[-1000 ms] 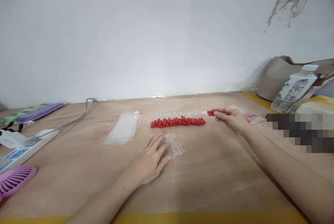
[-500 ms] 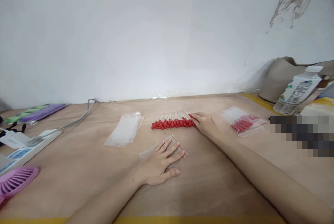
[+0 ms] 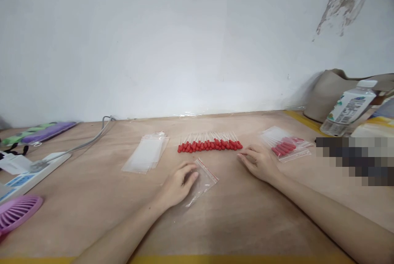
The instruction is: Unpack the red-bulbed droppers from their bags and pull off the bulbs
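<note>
Left hand [image 3: 178, 185] on bag [image 3: 203, 182], lower centre; can't tell if fingers pinch it. Right hand [image 3: 260, 162]: fingers narrowly parted, nothing seen held. Bag likely limp, slick: take zip edge [image 3: 208, 170]. Tubes [image 3: 209, 145], centre: probably light, fragile; take red ends.

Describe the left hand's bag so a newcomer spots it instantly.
On the brown tabletop, find the row of red-bulbed droppers. Nearer the wearer, at the left hand, lies a clear zip bag. Unlike the stacked bags, it lies alone; unlike the filled bags, it shows no red bulbs.
</note>
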`<state>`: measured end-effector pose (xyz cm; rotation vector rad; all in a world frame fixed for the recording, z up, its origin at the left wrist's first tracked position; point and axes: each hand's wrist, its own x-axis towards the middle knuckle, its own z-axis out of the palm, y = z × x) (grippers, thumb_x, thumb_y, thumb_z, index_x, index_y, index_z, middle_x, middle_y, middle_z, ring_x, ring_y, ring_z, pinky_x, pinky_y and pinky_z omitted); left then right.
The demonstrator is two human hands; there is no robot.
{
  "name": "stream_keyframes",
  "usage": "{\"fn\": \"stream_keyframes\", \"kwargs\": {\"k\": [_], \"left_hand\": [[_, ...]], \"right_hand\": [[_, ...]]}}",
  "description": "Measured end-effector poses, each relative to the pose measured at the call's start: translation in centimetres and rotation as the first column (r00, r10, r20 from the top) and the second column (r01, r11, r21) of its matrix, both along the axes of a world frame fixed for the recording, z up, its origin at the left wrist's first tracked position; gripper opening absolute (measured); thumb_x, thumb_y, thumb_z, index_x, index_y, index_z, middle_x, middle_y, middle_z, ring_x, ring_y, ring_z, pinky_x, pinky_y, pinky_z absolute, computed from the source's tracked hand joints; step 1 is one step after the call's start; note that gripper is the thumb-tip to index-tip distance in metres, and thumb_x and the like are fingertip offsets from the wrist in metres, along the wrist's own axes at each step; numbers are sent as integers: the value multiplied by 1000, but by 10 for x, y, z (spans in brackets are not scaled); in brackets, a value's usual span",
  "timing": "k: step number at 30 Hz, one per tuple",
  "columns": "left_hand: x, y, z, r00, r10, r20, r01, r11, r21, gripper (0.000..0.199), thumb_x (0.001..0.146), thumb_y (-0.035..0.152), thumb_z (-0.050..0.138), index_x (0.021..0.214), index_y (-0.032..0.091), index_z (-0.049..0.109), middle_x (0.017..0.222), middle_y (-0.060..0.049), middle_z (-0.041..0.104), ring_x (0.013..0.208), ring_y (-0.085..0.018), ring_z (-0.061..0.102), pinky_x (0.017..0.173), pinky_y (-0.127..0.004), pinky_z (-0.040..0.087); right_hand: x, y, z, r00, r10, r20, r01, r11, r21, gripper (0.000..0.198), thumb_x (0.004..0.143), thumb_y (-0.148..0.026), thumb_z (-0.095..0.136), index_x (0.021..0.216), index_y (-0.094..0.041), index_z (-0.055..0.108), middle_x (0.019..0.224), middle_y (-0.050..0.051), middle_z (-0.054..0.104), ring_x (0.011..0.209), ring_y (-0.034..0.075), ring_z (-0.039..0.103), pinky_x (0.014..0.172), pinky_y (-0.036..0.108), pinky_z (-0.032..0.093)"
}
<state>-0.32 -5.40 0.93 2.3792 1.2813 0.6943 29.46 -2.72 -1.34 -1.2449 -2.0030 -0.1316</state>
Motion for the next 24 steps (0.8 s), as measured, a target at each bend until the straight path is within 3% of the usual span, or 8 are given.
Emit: {"fn": "stream_keyframes", "kwargs": {"k": [4, 7, 9, 13, 17, 20, 22, 24], "left_hand": [[-11, 16, -10, 966, 256, 17, -257, 967, 1, 32, 78, 44, 50, 97, 18, 57, 93, -6, 59, 80, -20, 57, 71, -33, 46], [-16, 21, -10, 951, 309, -28, -310, 947, -78, 33, 71, 46, 57, 85, 17, 57, 81, -4, 57, 71, -18, 55, 62, -30, 43], [-15, 20, -7, 951, 301, -62, -307, 945, -111, 28, 70, 45, 57, 74, 17, 56, 75, -2, 56, 67, -17, 52, 58, -27, 39], [-14, 17, -1, 971, 238, -22, -239, 966, -101, 21, 76, 38, 49, 70, 18, 48, 64, 2, 50, 60, -13, 47, 55, -24, 35], [-38, 29, 2, 951, 267, 155, -272, 962, 7, 18, 79, 37, 45, 77, 19, 43, 61, 5, 45, 54, -11, 44, 51, -21, 34], [-74, 50, 6, 891, 415, 184, -435, 896, 87, 17, 81, 36, 41, 86, 20, 45, 56, 6, 43, 48, -10, 43, 48, -19, 33], [-101, 65, 8, 807, 569, 159, -589, 794, 153, 21, 80, 35, 39, 91, 19, 49, 59, 4, 47, 48, -10, 46, 48, -19, 36], [-125, 77, 8, 764, 629, 139, -645, 747, 164, 28, 79, 33, 39, 100, 18, 49, 70, 1, 54, 52, -12, 51, 50, -21, 39]], "right_hand": [[21, -1, 4, 964, -236, 118, 237, 972, 13, 28, 82, -35, 44, 78, -19, 67, 79, 8, 62, 78, 22, 54, 72, 35, 38], [35, 0, 9, 799, -536, 273, 547, 836, 42, 28, 79, -37, 47, 84, -18, 67, 92, 11, 61, 92, 30, 50, 77, 43, 33], [43, 1, 10, 688, -620, 376, 661, 750, 25, 32, 79, -38, 47, 91, -14, 65, 98, 14, 60, 96, 32, 48, 78, 45, 31], [55, 6, 3, 656, -554, 512, 687, 719, -102, 33, 81, -35, 43, 85, -10, 64, 92, 16, 61, 85, 27, 55, 69, 36, 37], [64, 18, -6, 647, -551, 527, 693, 713, -106, 30, 82, -21, 38, 81, -9, 65, 92, 20, 60, 78, 24, 58, 61, 32, 38], [69, 24, -7, 635, -565, 527, 709, 698, -106, 30, 80, -15, 37, 79, -5, 65, 87, 22, 60, 75, 25, 58, 61, 33, 37], [70, 25, -7, 614, -574, 542, 712, 699, -66, 29, 79, -14, 38, 77, -5, 65, 83, 21, 61, 74, 26, 58, 63, 34, 36], [68, 22, -6, 581, -587, 563, 706, 708, 11, 27, 78, -13, 39, 75, -6, 65, 81, 20, 61, 74, 27, 58, 65, 37, 34]]}}
